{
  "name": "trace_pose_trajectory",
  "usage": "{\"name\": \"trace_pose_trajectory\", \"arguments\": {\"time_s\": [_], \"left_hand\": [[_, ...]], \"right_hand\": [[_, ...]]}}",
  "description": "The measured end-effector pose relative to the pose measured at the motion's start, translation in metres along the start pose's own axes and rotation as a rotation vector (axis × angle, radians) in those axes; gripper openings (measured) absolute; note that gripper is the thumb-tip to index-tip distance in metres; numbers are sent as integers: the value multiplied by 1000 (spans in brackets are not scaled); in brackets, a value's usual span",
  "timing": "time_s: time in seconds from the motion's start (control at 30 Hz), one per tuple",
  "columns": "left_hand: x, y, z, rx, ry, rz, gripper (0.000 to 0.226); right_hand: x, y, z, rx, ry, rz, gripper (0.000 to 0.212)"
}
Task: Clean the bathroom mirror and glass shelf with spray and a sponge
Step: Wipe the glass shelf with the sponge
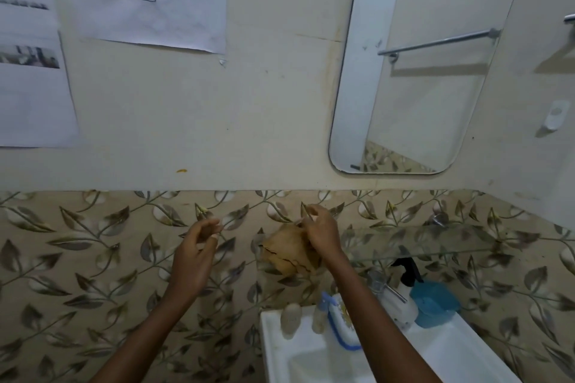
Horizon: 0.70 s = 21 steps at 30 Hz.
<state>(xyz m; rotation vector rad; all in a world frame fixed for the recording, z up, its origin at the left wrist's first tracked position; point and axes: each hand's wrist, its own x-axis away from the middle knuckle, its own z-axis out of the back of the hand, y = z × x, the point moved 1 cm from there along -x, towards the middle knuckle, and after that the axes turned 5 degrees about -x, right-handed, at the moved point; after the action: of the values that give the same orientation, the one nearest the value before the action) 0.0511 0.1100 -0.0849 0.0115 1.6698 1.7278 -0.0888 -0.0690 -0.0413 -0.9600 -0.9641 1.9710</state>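
Sponge (289, 253) gripped in right hand (320, 232) just left of glass shelf (435, 241) | left hand (199, 246) loosely curled, empty | spray bottle (404, 292) stands on sink (270, 336) below | advice: spread sponge flat, then wipe shelf evenly.

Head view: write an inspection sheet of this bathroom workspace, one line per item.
Surface: glass shelf on the leaf-tiled wall; white sink below it.
Job's things: mirror on the wall, a few marks; tan sponge held up; spray bottle on the sink rim.
Clutter: blue container beside the spray bottle; small bottles on the rim.
Hands: right hand grips the sponge; left hand raised, holding nothing.
Cables: nothing seen.
Surroundings: paper sheets on the wall.
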Motion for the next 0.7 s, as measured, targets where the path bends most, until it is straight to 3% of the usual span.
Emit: {"name": "trace_pose_trajectory", "arguments": {"time_s": [0.13, 0.27, 0.4, 0.47, 0.57, 0.7], "left_hand": [[2, 2, -3, -7, 11, -24, 26], [1, 1, -12, 3, 7, -26, 22], [-2, -2, -23, 12, -13, -60, 25], [-3, -2, -30, 25, -21, -55, 28], [-3, -3, -39, 24, -34, -26, 23], [-5, -4, -46, 28, -61, -6, 25]], "right_hand": [[12, 1, -18, 317, -230, 111, 27], [24, 7, -57, 625, -316, 160, 75], [38, 11, -67, 699, -414, 366, 82], [43, 23, -55, 681, -392, 542, 78], [49, 48, -27, 663, -324, 784, 52], [46, 80, 14, 504, -334, 782, 48]]}}
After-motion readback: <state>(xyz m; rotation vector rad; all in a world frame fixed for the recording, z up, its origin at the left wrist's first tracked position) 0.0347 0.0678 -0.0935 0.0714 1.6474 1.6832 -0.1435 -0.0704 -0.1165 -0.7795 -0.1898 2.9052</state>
